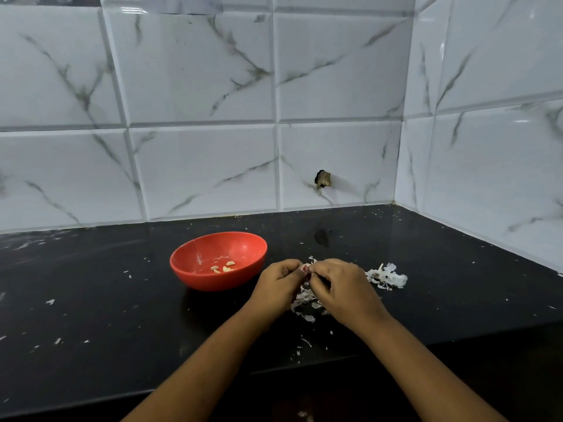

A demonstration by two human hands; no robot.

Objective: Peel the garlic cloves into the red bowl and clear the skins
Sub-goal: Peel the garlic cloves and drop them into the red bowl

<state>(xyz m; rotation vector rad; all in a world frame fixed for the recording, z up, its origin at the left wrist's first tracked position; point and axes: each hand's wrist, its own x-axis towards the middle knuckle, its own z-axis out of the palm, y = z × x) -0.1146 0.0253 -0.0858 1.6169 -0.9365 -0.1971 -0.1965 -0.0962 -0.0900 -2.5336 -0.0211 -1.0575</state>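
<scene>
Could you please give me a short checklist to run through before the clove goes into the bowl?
1. Clove pinched between left hand and right hand: ok.
2. Clove fully out of its skin: cannot tell, the hands hide most of it.
3. Red bowl upright, just left of the hands: ok.
4. Bowl holds only peeled cloves: cannot tell, pale smears or flecks show inside.
5. Skins cleared from the counter: not ok, piles lie right of and beneath the hands, with flecks scattered wider.
</scene>
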